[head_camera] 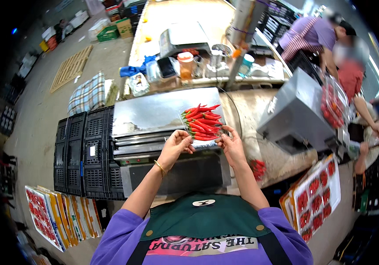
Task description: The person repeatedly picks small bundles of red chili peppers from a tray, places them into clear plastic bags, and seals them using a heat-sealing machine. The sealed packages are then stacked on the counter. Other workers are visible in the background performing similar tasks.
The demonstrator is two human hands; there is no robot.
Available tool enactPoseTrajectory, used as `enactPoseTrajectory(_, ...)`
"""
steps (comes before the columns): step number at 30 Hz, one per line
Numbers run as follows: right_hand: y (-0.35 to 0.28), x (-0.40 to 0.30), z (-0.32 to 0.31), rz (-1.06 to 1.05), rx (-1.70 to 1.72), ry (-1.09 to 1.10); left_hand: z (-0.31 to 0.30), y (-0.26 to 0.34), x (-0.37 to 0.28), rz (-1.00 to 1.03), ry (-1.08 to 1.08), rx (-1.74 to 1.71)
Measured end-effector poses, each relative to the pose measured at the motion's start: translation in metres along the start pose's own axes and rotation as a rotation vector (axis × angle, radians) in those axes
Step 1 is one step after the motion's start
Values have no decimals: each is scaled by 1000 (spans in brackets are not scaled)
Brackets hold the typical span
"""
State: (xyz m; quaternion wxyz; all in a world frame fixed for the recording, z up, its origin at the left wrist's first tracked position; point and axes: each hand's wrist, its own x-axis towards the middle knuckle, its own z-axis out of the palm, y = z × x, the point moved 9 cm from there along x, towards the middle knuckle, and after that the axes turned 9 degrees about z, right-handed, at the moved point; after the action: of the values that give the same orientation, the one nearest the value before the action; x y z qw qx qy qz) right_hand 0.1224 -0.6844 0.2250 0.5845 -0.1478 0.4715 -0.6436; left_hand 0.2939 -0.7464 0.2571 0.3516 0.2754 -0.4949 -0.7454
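Observation:
A clear tray of red chili peppers (pixel 204 122) with green stem ends lies over the metal top of a wrapping machine (pixel 156 111). My left hand (pixel 177 147) is at the tray's near left corner, thumb and fingers pinched together on clear film. At the near right corner, my right hand (pixel 229 140) pinches the film with thumb and fingers. The film is so transparent that its edges are hard to make out. The machine's rollers and dark front plate are in front of me, below my hands.
Black plastic crates (pixel 91 155) stand at the left. Stacked boxes with packed red trays (pixel 315 198) are at the right, near a tilted metal machine (pixel 295 116). Behind is a worktable holding a drink cup (pixel 186 66) and a scale (pixel 184 38). Co-workers (pixel 308 36) are at the upper right.

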Motion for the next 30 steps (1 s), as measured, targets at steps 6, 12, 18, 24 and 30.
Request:
enactPoseTrajectory(6, 13, 94, 34, 43, -462, -28, -99, -22, 63, 23, 123, 188)
enactPoseTrajectory(12, 4, 110, 24, -302, -1290, 136, -118, -37, 89, -67, 61, 510)
enactPoseTrajectory(18, -24, 131, 32, -417, -1117, 175, -116, 11, 116, 323, 139, 1070)
enactPoseTrajectory(24, 13, 152, 62, -377, -1253, -1, -81, -19, 136, 261, -31, 1024)
enactPoseTrajectory(30, -64, 67, 31, -837, -1671, -179, -106, 59, 61, 485, -217, 1464)
